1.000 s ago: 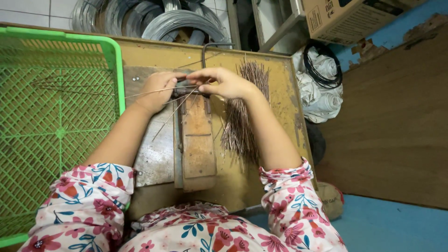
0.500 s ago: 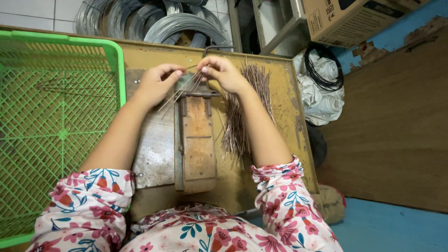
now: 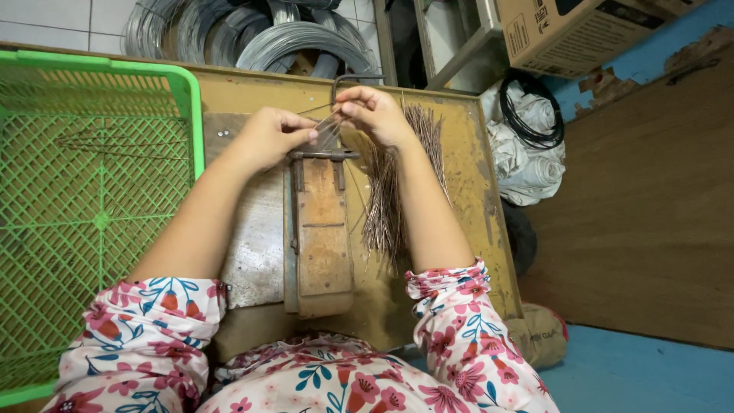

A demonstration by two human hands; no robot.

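Hands higher than a second ago: left hand (image 3: 269,138) and right hand (image 3: 376,113) now pinch thin wire pieces (image 3: 327,121) above rusty jig (image 3: 321,222) on tabletop (image 3: 466,191). Wire bundle (image 3: 390,191) beside right forearm; green basket (image 3: 92,199) at left.

Bright, even light falls on my work table.

My arms leave only soft shadows on the wooden bench (image 3: 451,199). The wire coils (image 3: 252,38) shine a little. Edges bend outward, like a fish-eye. Everything looks sharp, with no blur.
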